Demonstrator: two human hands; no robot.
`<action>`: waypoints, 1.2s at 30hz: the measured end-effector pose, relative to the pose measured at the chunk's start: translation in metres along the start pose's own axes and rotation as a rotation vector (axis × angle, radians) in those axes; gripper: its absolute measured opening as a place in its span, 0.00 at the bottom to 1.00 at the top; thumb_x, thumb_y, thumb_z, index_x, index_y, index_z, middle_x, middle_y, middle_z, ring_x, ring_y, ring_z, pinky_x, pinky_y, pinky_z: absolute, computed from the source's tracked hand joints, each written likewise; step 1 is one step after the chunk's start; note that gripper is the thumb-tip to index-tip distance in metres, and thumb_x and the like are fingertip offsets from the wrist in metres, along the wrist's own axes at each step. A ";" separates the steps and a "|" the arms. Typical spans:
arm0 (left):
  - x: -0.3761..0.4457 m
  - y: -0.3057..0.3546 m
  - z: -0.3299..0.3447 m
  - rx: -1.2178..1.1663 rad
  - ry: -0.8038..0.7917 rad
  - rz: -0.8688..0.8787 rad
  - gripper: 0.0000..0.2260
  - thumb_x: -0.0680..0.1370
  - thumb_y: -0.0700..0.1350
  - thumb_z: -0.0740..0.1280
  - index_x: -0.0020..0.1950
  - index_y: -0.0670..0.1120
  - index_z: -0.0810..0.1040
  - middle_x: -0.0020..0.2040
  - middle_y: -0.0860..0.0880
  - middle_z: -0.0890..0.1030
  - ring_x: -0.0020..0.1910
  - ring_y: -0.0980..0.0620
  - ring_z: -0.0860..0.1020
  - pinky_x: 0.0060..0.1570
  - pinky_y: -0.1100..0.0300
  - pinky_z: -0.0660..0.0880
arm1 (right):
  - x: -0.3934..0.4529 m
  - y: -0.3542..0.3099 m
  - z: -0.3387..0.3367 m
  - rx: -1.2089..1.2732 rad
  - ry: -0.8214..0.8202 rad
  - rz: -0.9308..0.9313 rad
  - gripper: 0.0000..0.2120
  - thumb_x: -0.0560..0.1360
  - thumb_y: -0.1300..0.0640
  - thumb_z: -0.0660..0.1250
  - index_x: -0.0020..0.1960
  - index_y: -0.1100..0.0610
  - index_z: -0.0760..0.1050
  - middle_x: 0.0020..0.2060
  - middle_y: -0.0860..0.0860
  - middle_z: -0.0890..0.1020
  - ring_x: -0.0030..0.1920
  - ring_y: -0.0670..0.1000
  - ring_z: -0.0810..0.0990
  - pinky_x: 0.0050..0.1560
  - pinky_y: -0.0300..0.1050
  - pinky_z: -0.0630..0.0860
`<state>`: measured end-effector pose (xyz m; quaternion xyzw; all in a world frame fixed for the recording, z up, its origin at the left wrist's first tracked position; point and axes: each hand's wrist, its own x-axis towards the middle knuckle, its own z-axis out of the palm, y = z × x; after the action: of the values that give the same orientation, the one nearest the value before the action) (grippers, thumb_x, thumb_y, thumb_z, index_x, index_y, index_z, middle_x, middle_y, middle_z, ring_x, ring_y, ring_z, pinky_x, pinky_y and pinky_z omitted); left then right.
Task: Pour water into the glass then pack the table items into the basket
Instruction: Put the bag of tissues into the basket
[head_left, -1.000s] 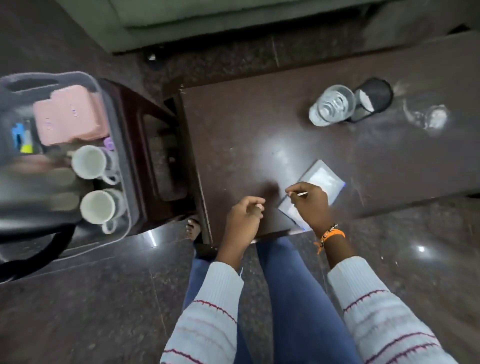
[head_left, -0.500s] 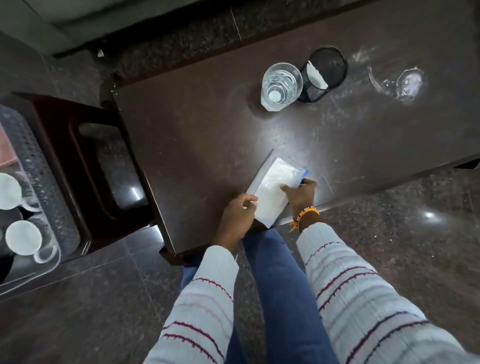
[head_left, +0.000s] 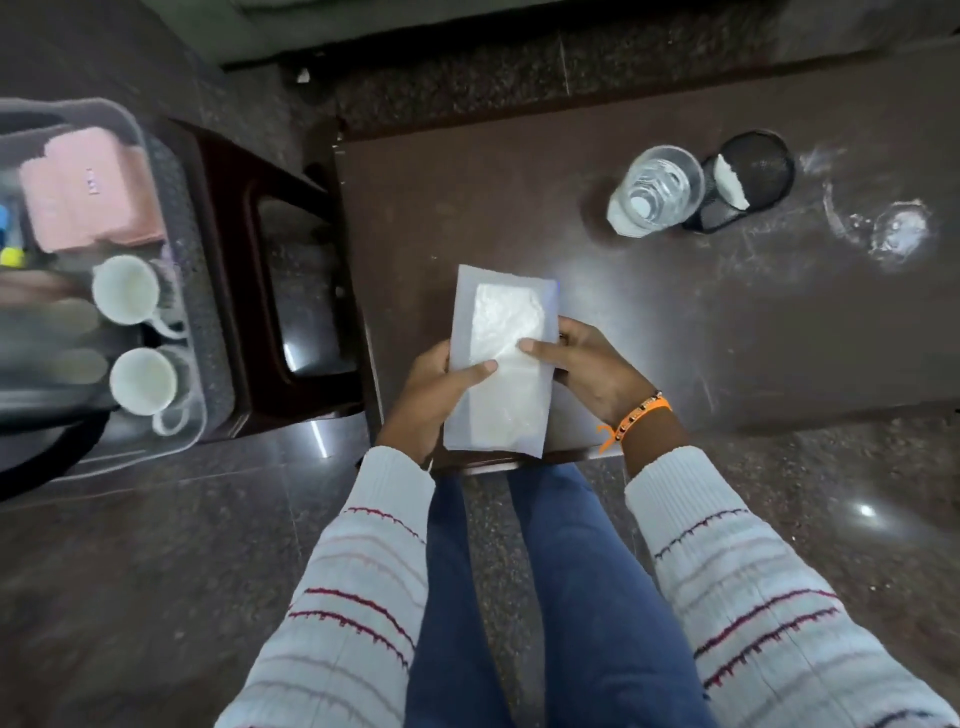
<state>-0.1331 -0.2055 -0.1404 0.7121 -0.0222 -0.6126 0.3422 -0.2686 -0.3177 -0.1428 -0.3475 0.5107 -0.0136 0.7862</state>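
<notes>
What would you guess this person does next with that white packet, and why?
Probably carry the packet left to the basket. Both hands, left and right, hold it above the table edge, and the basket already holds cups.

The person wears a pale ribbed sweater (head_left: 769, 613) with thin dark-red and faint pink stripes across both sleeves, the cuffs plain. Blue jeans (head_left: 587, 623) cover the legs. An orange band (head_left: 641, 415) with small beads circles the right wrist.
</notes>
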 end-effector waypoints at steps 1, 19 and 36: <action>-0.006 -0.001 -0.010 -0.102 0.030 0.018 0.20 0.74 0.44 0.71 0.65 0.44 0.74 0.60 0.46 0.80 0.59 0.43 0.78 0.61 0.44 0.74 | -0.001 -0.002 0.011 -0.029 -0.012 -0.004 0.12 0.73 0.63 0.68 0.56 0.58 0.76 0.45 0.49 0.84 0.44 0.46 0.84 0.43 0.38 0.81; -0.056 0.033 -0.206 -0.982 0.278 0.427 0.10 0.78 0.34 0.62 0.58 0.43 0.72 0.60 0.44 0.77 0.58 0.51 0.76 0.61 0.58 0.73 | 0.027 -0.072 0.270 0.158 -0.033 -0.184 0.09 0.76 0.69 0.61 0.49 0.59 0.77 0.35 0.46 0.86 0.40 0.43 0.83 0.47 0.36 0.80; -0.045 0.007 -0.265 -0.441 0.303 0.195 0.08 0.77 0.35 0.62 0.48 0.46 0.77 0.44 0.46 0.78 0.48 0.47 0.76 0.60 0.48 0.73 | 0.167 -0.121 0.441 -0.706 0.211 -0.364 0.05 0.68 0.62 0.72 0.37 0.57 0.76 0.41 0.56 0.77 0.42 0.53 0.76 0.48 0.49 0.76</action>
<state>0.0936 -0.0686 -0.0948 0.6985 0.0945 -0.4531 0.5457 0.2098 -0.2372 -0.1032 -0.6774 0.4919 -0.0119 0.5468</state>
